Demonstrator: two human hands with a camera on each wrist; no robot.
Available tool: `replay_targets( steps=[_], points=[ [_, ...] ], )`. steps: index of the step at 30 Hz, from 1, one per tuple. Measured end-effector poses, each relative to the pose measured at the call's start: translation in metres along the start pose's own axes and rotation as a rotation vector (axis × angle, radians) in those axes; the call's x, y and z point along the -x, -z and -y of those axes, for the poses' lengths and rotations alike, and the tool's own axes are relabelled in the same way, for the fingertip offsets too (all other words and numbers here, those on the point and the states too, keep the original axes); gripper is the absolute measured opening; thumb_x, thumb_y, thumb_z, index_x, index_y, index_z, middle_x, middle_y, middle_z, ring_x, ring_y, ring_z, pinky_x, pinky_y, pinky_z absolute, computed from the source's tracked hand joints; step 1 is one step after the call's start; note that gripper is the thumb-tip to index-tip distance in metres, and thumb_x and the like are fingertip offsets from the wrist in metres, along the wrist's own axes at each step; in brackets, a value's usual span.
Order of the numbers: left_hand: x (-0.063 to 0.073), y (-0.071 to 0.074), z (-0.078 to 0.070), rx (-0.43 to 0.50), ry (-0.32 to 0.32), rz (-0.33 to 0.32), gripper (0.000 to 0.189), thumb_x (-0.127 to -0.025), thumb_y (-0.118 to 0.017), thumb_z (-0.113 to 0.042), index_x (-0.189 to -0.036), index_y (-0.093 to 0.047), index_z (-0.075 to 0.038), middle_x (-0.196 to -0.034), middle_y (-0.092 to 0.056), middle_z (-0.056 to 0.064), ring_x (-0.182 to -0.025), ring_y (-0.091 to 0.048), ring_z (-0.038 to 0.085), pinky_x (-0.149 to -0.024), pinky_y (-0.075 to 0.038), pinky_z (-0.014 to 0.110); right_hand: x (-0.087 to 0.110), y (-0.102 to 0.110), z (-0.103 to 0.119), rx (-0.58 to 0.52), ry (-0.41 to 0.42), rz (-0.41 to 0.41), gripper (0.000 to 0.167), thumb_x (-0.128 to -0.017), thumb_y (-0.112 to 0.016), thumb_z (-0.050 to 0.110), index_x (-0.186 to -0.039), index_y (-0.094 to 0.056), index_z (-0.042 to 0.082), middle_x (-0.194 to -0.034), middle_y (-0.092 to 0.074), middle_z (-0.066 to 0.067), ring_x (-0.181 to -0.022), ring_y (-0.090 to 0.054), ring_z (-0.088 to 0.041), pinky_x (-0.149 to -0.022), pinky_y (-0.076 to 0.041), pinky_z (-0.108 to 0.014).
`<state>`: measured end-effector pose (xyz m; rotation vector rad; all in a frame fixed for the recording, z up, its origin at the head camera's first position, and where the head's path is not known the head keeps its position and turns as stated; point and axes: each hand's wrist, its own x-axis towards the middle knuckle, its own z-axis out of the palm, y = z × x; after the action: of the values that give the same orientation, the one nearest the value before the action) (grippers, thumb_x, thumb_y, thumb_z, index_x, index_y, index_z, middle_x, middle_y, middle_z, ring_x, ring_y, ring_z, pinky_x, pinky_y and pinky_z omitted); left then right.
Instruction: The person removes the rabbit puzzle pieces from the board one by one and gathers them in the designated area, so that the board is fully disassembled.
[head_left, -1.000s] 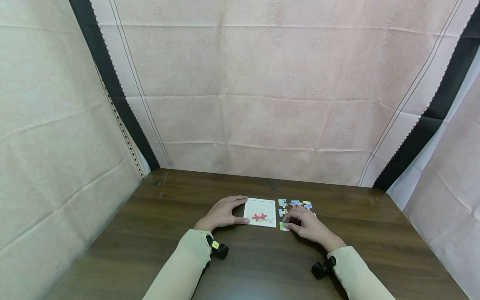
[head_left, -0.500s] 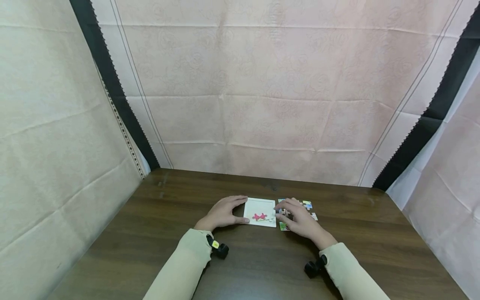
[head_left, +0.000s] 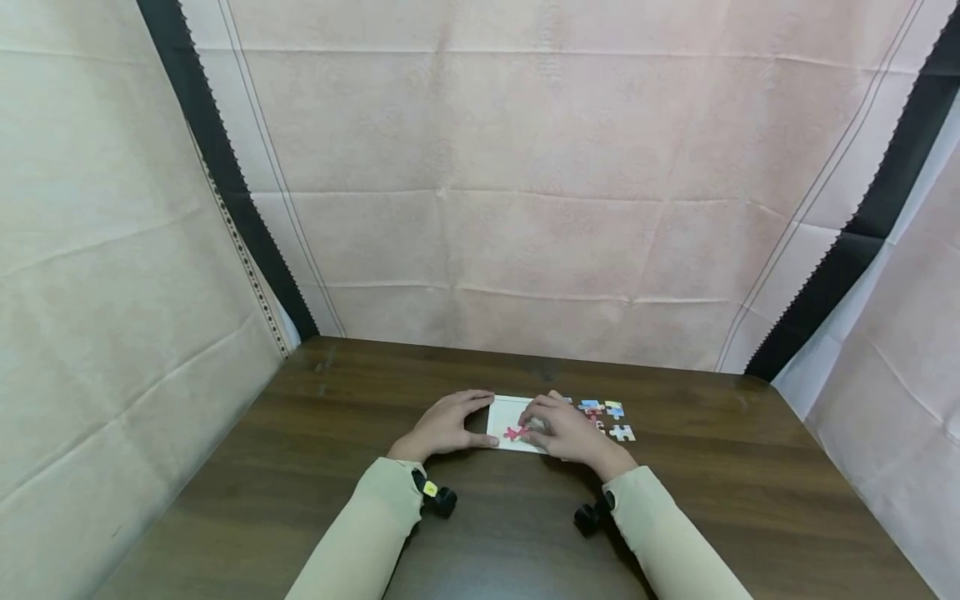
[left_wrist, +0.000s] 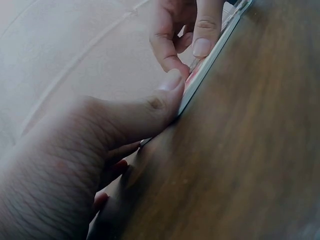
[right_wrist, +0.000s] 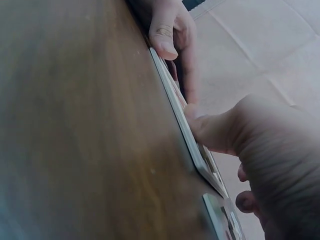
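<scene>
A white puzzle tray (head_left: 510, 407) lies flat on the brown table, with joined pieces showing a pink figure (head_left: 514, 433) along its near side. My left hand (head_left: 442, 425) rests on the tray's left side, its thumb over the near-left rim and its fingers at the far-left corner. Over the tray's right part, my right hand (head_left: 566, 433) has its fingertips bent together around a small pale puzzle piece that they mostly hide. In the left wrist view, the right thumb (left_wrist: 202, 46) comes down close to the tray's near edge.
Several loose puzzle pieces (head_left: 615, 410) lie right of the tray, some partly behind the right hand. One blue-white piece (head_left: 622, 432) is nearest the right. Pale cloth (head_left: 540, 208) hangs behind the table (head_left: 360, 375) and along its sides.
My right hand has moved left from the loose pieces onto the tray, uncovering pieces at the right. My left hand stays at the tray's left side.
</scene>
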<state>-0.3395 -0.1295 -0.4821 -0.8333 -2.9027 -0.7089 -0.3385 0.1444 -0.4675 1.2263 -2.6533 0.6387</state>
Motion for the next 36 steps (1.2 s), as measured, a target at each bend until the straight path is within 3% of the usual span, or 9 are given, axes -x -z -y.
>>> replay_targets(
  steps=[9,21,29,36],
  points=[
    [0.0,-0.001,0.0,-0.007,-0.003,0.0,0.092,-0.08,-0.065,-0.076,-0.154,-0.045,-0.024,-0.156,-0.041,-0.008,-0.144,-0.037,0.024,-0.115,-0.032,0.05,0.0,-0.004,0.002,-0.016,-0.027,0.017,0.014,-0.097,-0.069,0.021,-0.111,-0.069,0.02,-0.113,-0.062,0.007,-0.102,-0.051,-0.013,-0.09,-0.048,-0.041],
    [0.0,0.0,0.0,-0.012,-0.009,-0.002,0.093,-0.08,-0.064,-0.077,-0.154,-0.044,-0.024,-0.156,-0.041,-0.007,-0.144,-0.036,0.024,-0.115,-0.031,0.05,-0.001,-0.006,0.002,-0.027,-0.063,0.013,0.018,-0.097,-0.069,0.02,-0.114,-0.062,0.021,-0.11,-0.06,0.01,-0.097,-0.047,-0.011,-0.087,-0.049,-0.036],
    [-0.001,0.001,0.0,-0.017,-0.016,-0.011,0.091,-0.081,-0.065,-0.076,-0.153,-0.046,-0.023,-0.156,-0.042,-0.007,-0.143,-0.038,0.023,-0.115,-0.032,0.049,-0.002,-0.011,0.004,-0.083,-0.011,-0.068,0.022,-0.096,-0.071,0.021,-0.118,-0.069,0.021,-0.112,-0.066,0.012,-0.092,-0.048,-0.011,-0.081,-0.048,-0.033],
    [-0.001,0.0,0.0,-0.017,-0.019,-0.014,0.092,-0.081,-0.064,-0.076,-0.153,-0.046,-0.023,-0.155,-0.043,-0.007,-0.143,-0.039,0.024,-0.114,-0.033,0.05,-0.004,-0.015,0.003,-0.036,-0.011,-0.161,0.01,-0.097,-0.07,0.026,-0.105,-0.075,0.028,-0.111,-0.063,0.011,-0.092,-0.045,-0.01,-0.078,-0.045,-0.034]
  ],
)
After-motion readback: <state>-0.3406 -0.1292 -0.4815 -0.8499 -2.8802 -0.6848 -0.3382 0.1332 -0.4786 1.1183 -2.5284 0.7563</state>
